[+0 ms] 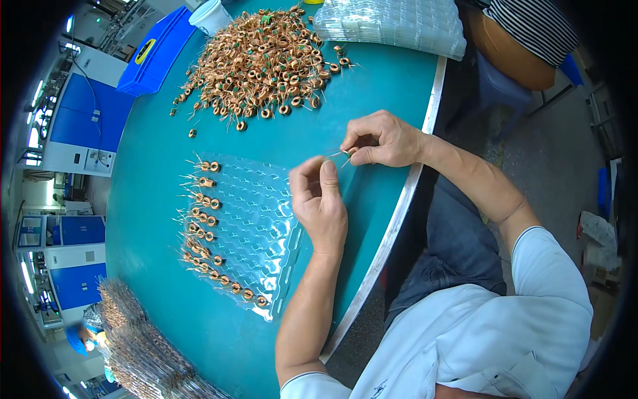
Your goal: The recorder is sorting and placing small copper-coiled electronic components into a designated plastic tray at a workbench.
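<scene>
A small copper-wound ring coil (pixel 352 151) is pinched between the thumb and fingers of my right hand (pixel 387 139), its thin wire leads pointing left. My left hand (pixel 319 203) is held close to those leads, thumb up and fingers curled; whether it grips a lead is hidden. Beneath and left of it lies a clear plastic tray (pixel 249 199) with rows of moulded pockets. Copper coils (pixel 214 203) fill pockets along the tray's left side and down to its near corner, their leads sticking out to the left.
A big heap of loose coils (pixel 266 60) covers the far table, with a single coil (pixel 192 133) apart from it. Behind are a blue bin (pixel 154 53), a white tub (pixel 210 16) and stacked clear trays (pixel 392 26). Filled trays (pixel 143 339) pile up near left. Another person (pixel 508 46) sits far right.
</scene>
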`<action>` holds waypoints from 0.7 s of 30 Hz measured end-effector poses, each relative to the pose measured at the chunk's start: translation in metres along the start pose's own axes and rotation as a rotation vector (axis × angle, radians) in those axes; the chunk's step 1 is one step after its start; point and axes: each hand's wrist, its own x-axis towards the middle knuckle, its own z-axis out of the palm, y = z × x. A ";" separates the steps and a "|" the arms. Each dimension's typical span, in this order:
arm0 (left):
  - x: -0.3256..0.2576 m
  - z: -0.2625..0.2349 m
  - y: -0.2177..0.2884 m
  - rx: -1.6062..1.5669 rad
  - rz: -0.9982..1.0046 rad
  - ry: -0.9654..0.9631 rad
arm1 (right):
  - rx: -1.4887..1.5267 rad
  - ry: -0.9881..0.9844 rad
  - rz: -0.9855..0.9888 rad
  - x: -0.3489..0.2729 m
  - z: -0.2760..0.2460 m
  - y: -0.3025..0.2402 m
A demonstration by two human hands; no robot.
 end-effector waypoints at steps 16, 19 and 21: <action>-0.003 -0.004 0.002 0.197 0.198 -0.079 | -0.125 0.012 -0.068 -0.006 0.002 -0.008; 0.000 -0.002 0.002 0.205 0.230 -0.089 | -0.051 0.037 -0.085 -0.006 -0.001 -0.005; 0.001 0.000 0.003 0.229 0.274 -0.091 | 0.138 0.058 0.077 -0.006 -0.003 -0.010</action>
